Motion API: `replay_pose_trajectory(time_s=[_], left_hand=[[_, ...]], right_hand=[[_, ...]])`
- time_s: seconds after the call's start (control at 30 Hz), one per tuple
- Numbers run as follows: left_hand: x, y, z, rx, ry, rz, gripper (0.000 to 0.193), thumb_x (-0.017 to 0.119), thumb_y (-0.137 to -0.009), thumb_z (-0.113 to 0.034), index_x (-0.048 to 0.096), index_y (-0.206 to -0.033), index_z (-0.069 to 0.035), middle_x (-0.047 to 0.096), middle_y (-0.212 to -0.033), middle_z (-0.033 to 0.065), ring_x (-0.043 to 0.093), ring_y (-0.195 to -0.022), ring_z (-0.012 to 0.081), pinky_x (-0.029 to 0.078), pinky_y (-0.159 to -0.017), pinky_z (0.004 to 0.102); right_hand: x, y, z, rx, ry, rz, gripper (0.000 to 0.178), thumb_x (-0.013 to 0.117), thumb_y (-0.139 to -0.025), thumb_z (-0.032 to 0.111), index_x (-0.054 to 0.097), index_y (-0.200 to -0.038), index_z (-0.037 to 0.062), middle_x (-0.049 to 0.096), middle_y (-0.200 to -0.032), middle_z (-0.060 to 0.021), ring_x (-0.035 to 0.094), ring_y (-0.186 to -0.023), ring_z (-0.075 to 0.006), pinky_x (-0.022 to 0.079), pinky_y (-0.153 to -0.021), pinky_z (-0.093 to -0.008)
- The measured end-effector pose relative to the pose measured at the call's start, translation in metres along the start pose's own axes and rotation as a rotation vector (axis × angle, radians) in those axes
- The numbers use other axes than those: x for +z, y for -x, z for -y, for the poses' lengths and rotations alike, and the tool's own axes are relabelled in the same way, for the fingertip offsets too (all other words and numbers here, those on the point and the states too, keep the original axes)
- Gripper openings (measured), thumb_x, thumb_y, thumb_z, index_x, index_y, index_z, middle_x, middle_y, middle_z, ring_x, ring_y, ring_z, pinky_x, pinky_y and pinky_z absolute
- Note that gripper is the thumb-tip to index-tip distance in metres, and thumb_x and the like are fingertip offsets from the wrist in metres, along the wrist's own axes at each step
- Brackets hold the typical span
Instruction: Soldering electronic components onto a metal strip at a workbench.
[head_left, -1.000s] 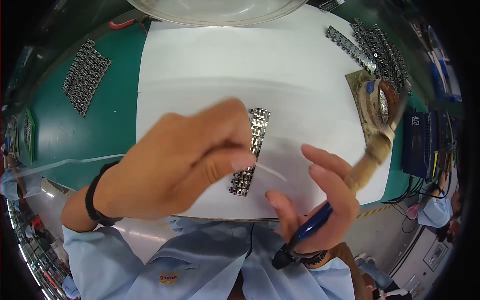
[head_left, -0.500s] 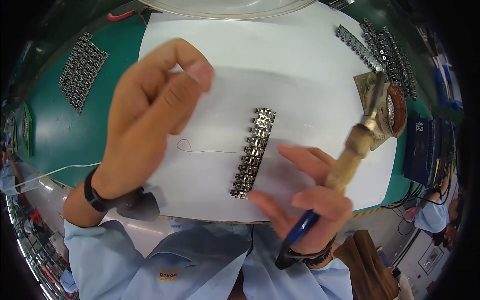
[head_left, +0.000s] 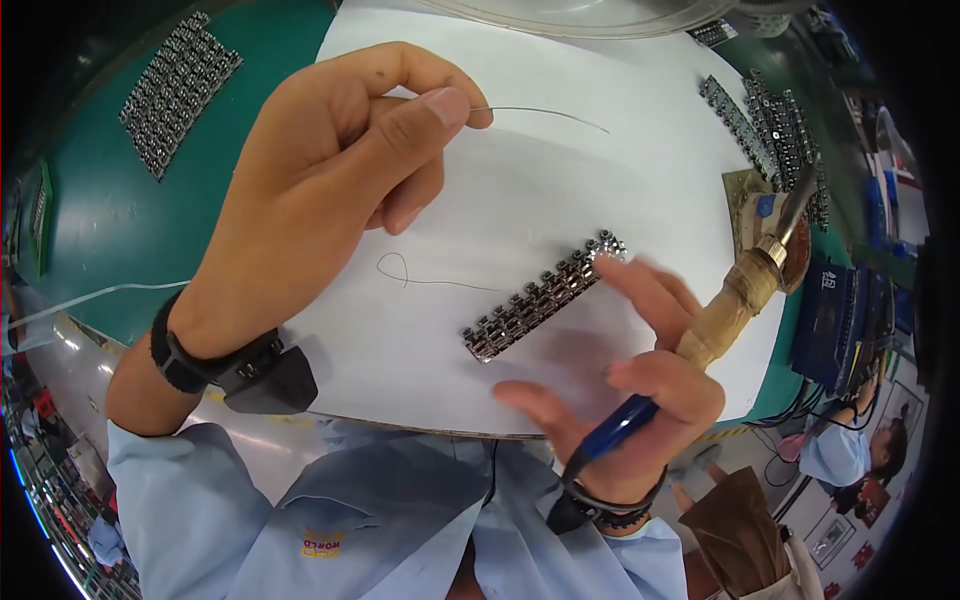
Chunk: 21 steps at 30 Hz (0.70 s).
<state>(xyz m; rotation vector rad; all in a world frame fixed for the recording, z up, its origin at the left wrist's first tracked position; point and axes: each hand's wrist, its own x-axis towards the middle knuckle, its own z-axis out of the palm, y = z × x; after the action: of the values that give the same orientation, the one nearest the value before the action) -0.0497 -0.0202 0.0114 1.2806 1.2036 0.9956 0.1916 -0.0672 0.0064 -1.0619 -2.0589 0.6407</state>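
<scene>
Between the thumb and forefinger of my left hand (head_left: 350, 150), a thin solder wire (head_left: 550, 111) is pinched, its free end reaching right over the white sheet. My right hand (head_left: 650, 390) carries a soldering iron (head_left: 735, 305) with a tan wrapped grip and blue rear; its metal tip points up and away to the right. The right forefinger touches the far end of a strip of small metal connector parts (head_left: 540, 300), which lies slanted on the sheet. The right thumb is stretched out, apart from the strip's near end.
A fine curled wire (head_left: 430, 281) lies on the white sheet (head_left: 400, 380). Metal part panels (head_left: 180, 95) rest on the green mat at left, with further strips (head_left: 785, 130) at far right. A round stand (head_left: 750, 215) and dark blue box (head_left: 830, 315) are at right.
The strip has turned clockwise, its far end swinging right toward my right forefinger. My left hand has moved up and right, and the solder wire now shows in it.
</scene>
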Motion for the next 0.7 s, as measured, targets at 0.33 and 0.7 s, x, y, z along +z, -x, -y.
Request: replay_pose_trajectory(time_s=[0.33,0.7], left_hand=[[0.001,0.004,0.001,0.048,-0.037,0.064,0.015,0.056,-0.103,-0.015,0.060,-0.098,-0.002,0.049,-0.067,-0.0069,0.035,-0.057,0.0004,0.025,-0.052,0.0204],[0.014,0.026,-0.017,0.240,-0.233,0.339,0.008,0.073,-0.088,0.000,0.066,-0.086,-0.003,0.056,-0.068,-0.0024,0.041,-0.049,0.0041,0.026,-0.048,0.0210]], right_hand=[[0.004,0.004,-0.016,0.064,0.188,-0.018,0.055,0.087,-0.074,0.000,0.044,-0.105,0.0105,0.069,-0.118,-0.0230,0.061,-0.118,-0.0395,0.044,-0.103,-0.0495],[-0.009,-0.004,0.001,-0.085,0.137,0.006,0.032,0.079,-0.086,0.010,0.058,-0.110,0.0044,0.073,-0.100,-0.0222,0.068,-0.096,-0.0391,0.053,-0.088,-0.0536]])
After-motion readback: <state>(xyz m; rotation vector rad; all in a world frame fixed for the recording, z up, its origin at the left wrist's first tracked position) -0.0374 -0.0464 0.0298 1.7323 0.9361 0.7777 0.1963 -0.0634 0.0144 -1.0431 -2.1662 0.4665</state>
